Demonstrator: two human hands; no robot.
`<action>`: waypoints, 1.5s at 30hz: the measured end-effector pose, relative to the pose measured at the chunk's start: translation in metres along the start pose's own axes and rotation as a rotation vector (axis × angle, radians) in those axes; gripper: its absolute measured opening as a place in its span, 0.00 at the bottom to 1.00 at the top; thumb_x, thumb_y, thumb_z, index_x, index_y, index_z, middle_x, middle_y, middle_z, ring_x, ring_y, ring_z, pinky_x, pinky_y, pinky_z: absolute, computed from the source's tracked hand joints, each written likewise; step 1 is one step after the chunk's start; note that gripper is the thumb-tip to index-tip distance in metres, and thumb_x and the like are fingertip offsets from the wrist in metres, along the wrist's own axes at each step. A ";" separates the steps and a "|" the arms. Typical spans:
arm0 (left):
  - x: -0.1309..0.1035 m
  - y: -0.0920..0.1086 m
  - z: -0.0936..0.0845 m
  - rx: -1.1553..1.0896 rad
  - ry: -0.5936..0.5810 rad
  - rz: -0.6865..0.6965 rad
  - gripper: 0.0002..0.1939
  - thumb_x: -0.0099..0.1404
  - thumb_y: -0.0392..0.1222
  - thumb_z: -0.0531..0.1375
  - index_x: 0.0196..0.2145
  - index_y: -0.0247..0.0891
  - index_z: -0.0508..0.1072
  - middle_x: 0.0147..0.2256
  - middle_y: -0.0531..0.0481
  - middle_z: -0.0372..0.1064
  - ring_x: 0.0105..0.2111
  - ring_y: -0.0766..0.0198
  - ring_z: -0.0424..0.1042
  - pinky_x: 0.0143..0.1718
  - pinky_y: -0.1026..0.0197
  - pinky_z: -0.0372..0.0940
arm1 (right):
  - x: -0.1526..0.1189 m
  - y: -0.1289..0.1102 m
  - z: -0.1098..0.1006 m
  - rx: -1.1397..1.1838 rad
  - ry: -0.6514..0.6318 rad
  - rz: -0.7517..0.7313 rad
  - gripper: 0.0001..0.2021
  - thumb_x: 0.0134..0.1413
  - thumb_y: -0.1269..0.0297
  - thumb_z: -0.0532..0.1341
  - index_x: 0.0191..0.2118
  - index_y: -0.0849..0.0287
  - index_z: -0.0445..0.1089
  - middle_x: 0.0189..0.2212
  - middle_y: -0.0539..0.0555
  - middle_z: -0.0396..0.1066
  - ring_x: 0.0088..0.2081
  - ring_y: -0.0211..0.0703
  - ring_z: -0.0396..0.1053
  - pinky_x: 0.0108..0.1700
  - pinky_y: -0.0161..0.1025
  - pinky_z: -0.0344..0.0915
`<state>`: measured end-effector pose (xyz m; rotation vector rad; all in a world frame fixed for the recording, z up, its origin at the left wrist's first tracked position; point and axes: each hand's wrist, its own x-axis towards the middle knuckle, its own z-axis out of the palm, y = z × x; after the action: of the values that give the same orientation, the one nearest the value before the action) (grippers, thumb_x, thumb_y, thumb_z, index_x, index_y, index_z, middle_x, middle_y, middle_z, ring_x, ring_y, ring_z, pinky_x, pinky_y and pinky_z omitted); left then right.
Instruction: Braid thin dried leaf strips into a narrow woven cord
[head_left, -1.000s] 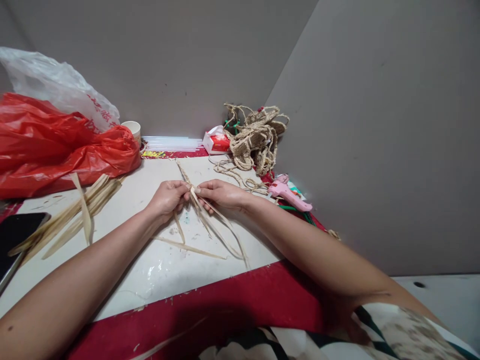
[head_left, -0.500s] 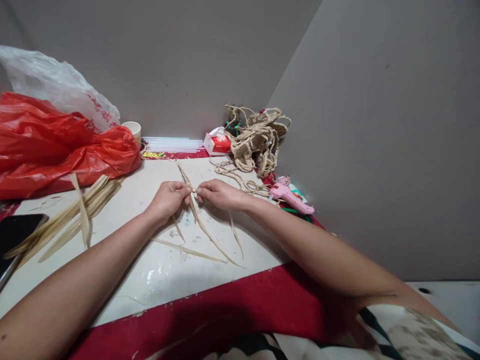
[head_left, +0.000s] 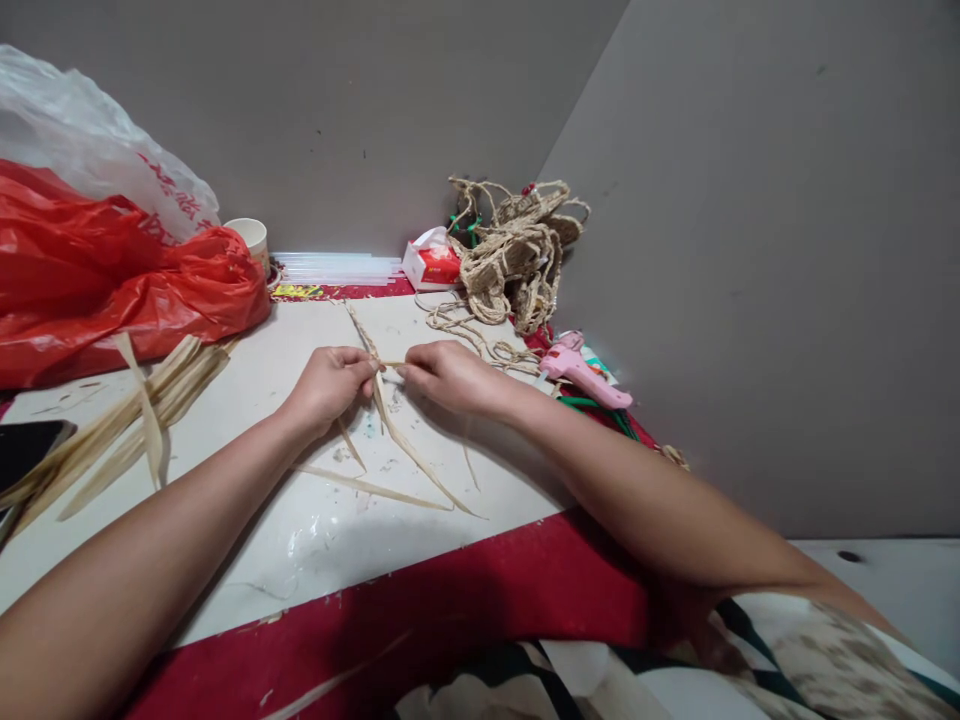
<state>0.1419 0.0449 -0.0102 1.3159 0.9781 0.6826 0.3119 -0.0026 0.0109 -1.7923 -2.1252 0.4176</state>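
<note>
Between my hands lies a thin braid of dried husk (head_left: 361, 326), its finished end pointing away from me and its loose strips (head_left: 411, 452) trailing toward me. My left hand (head_left: 330, 384) pinches the braid where the plait ends and the strips part. A husk strand (head_left: 393, 364) runs taut sideways from there into my right hand (head_left: 450, 376), whose fingers are closed on it. Another end hangs faintly below the right hand. A separate-looking pale strip lies flat on the white board (head_left: 300, 590) just in front of the braid.
A bundle of dried husks (head_left: 169, 385) and a phone (head_left: 30, 450) lie at left, before a red plastic bag (head_left: 127, 280). Behind are a paper cup (head_left: 251, 240), clear sticks (head_left: 337, 268), and a tissue pack (head_left: 433, 260). Coiled braided cord (head_left: 517, 260) and a pink glue gun (head_left: 585, 372) sit right.
My right hand has moved right, away from the left, drawing a strand straight between them. The left hand still grips the braid. The view has shifted slightly.
</note>
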 end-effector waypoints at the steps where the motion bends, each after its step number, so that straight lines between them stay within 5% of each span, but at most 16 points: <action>1: 0.001 0.000 0.000 -0.011 -0.006 -0.010 0.09 0.56 0.37 0.60 0.20 0.34 0.70 0.13 0.55 0.58 0.10 0.76 0.47 0.13 0.67 0.38 | -0.002 0.006 -0.007 -0.005 0.002 0.012 0.11 0.57 0.68 0.55 0.24 0.61 0.66 0.21 0.51 0.64 0.24 0.36 0.56 0.29 0.36 0.48; 5: 0.002 -0.001 -0.001 -0.014 -0.018 -0.041 0.06 0.56 0.37 0.60 0.23 0.33 0.72 0.13 0.56 0.56 0.10 0.76 0.47 0.13 0.67 0.37 | -0.015 0.022 -0.043 0.017 0.227 0.073 0.10 0.55 0.70 0.56 0.24 0.62 0.66 0.22 0.51 0.64 0.24 0.35 0.56 0.29 0.35 0.50; 10: 0.003 -0.002 -0.002 0.007 -0.038 -0.053 0.06 0.57 0.38 0.60 0.24 0.34 0.71 0.13 0.57 0.56 0.10 0.75 0.47 0.13 0.66 0.37 | -0.034 -0.016 -0.065 0.307 0.390 0.013 0.11 0.57 0.63 0.58 0.26 0.63 0.70 0.19 0.49 0.64 0.22 0.33 0.57 0.26 0.34 0.52; 13: 0.002 -0.002 -0.002 0.013 -0.041 -0.033 0.07 0.56 0.37 0.59 0.22 0.34 0.70 0.13 0.57 0.57 0.10 0.75 0.47 0.13 0.65 0.38 | -0.028 -0.038 -0.045 0.404 0.234 -0.106 0.10 0.55 0.63 0.59 0.28 0.64 0.72 0.20 0.49 0.67 0.23 0.33 0.59 0.27 0.33 0.53; 16: 0.002 -0.002 -0.002 -0.005 -0.029 -0.031 0.08 0.55 0.35 0.59 0.20 0.35 0.67 0.13 0.56 0.56 0.10 0.75 0.47 0.13 0.65 0.38 | -0.012 -0.036 -0.013 0.390 0.125 -0.122 0.07 0.54 0.67 0.60 0.30 0.64 0.74 0.21 0.49 0.68 0.24 0.32 0.61 0.29 0.32 0.54; 20: 0.002 -0.003 0.000 -0.024 -0.044 -0.034 0.08 0.55 0.36 0.59 0.19 0.35 0.66 0.13 0.56 0.57 0.10 0.76 0.47 0.13 0.66 0.37 | 0.000 -0.017 0.016 0.291 0.191 0.008 0.04 0.51 0.68 0.61 0.31 0.63 0.71 0.22 0.48 0.68 0.24 0.33 0.60 0.29 0.32 0.53; 28: 0.002 -0.001 0.000 -0.102 -0.063 -0.042 0.08 0.55 0.37 0.60 0.20 0.33 0.68 0.14 0.56 0.58 0.10 0.77 0.46 0.13 0.67 0.36 | 0.002 -0.002 0.020 0.193 0.346 -0.001 0.04 0.46 0.68 0.65 0.26 0.62 0.70 0.28 0.52 0.68 0.34 0.40 0.65 0.40 0.36 0.58; 39: 0.004 -0.004 -0.001 -0.010 -0.063 0.007 0.08 0.55 0.40 0.61 0.22 0.34 0.69 0.14 0.56 0.59 0.10 0.75 0.47 0.13 0.66 0.37 | 0.006 -0.005 0.027 0.351 0.235 0.111 0.05 0.49 0.69 0.62 0.26 0.62 0.66 0.24 0.49 0.68 0.26 0.34 0.62 0.30 0.32 0.57; 45: 0.001 -0.001 -0.001 0.056 -0.020 0.084 0.14 0.56 0.40 0.60 0.16 0.35 0.64 0.12 0.57 0.56 0.11 0.76 0.48 0.14 0.67 0.41 | 0.004 -0.006 0.010 0.853 -0.164 0.235 0.06 0.55 0.67 0.60 0.36 0.62 0.62 0.19 0.47 0.66 0.19 0.32 0.62 0.23 0.30 0.58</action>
<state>0.1410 0.0459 -0.0115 1.4172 0.9362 0.7091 0.3014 0.0005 0.0048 -1.4936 -1.4448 1.3272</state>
